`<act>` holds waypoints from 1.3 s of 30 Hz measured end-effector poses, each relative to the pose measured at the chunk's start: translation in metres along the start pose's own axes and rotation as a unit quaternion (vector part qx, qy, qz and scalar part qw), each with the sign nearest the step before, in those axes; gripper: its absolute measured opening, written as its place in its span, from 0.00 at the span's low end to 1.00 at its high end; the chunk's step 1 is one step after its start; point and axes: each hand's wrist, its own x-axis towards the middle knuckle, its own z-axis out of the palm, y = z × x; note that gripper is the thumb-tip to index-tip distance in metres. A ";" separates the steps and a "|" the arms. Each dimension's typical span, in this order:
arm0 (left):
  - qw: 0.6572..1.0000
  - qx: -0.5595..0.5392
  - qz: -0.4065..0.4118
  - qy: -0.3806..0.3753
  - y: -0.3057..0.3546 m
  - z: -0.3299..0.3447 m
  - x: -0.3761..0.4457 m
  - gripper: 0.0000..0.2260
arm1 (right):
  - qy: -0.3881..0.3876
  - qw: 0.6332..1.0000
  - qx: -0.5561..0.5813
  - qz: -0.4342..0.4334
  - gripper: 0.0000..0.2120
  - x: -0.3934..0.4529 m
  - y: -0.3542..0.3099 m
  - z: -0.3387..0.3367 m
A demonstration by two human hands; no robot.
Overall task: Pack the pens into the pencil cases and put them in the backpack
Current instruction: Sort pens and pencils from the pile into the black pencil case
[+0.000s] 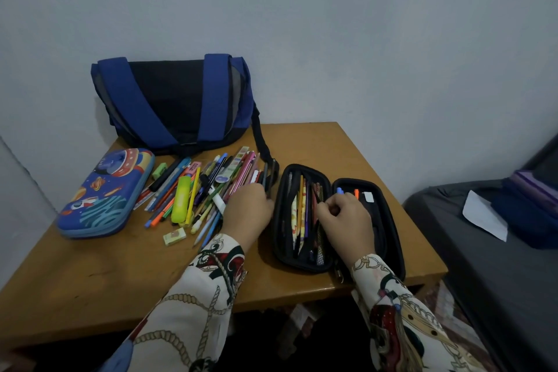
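The blue backpack sits at the far left of the wooden table, propped against the pale wall, its opening not visible from here. In front of it the blue space-print pencil case lies shut near the left edge. To the right, the black pencil case lies open flat, several pens and pencils already in its left half. Between the two cases sprawls the loose pile of pens, with a small eraser nearer the front.

Packing is under way, I'd say, with most of the pile still to go. The left hand reaches into the pile's right edge, its fingertips hidden, so I cannot tell whether it holds anything. The right hand is curled over the open case, fingers seemingly pinching something small there. Next, a pen must be lifted across into the black case.

A dark bed or bench with a sheet of paper stands to the right.
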 end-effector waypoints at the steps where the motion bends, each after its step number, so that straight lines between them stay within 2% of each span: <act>1: 1.000 -0.016 -0.004 0.014 0.001 -0.004 -0.001 0.16 | -0.004 1.000 -0.013 -0.007 0.14 0.000 0.000 0.000; 4: 0.997 -0.070 -0.002 0.029 0.006 -0.017 -0.008 0.13 | -0.014 0.999 -0.038 -0.017 0.14 0.002 0.003 0.002; 6: 0.997 -0.079 0.004 -0.018 0.011 -0.021 -0.016 0.10 | -0.013 0.999 -0.040 -0.017 0.15 0.003 0.003 0.003; 9: 0.993 -0.077 0.004 -0.091 0.017 -0.017 -0.026 0.10 | -0.010 0.999 -0.043 -0.017 0.15 0.003 0.004 0.004; 16: 0.990 -0.039 0.014 -0.139 0.029 -0.002 -0.031 0.11 | -0.005 0.999 -0.037 -0.029 0.15 0.004 0.005 0.005; 19: 0.992 -0.019 0.025 -0.121 0.032 0.004 -0.029 0.14 | -0.006 0.999 -0.034 -0.033 0.14 0.004 0.005 0.005; 23: 0.992 -0.013 0.074 -0.098 0.035 0.011 -0.027 0.07 | -0.010 0.999 -0.032 -0.034 0.14 0.004 0.004 0.004; 33: 0.986 -0.047 0.132 -0.087 0.033 0.024 -0.034 0.11 | -0.011 0.999 -0.027 -0.036 0.12 0.005 0.007 0.005; 35: 0.988 -0.090 0.112 -0.048 0.031 0.018 -0.032 0.10 | -0.011 0.999 -0.025 -0.034 0.12 0.004 0.007 0.005; 37: 0.990 -0.119 0.077 0.020 0.026 0.012 -0.026 0.09 | -0.011 0.999 -0.027 -0.033 0.13 0.005 0.007 0.005; 39: 0.991 -0.102 0.048 0.077 0.018 0.006 -0.017 0.08 | -0.011 0.999 -0.027 -0.033 0.13 0.005 0.007 0.005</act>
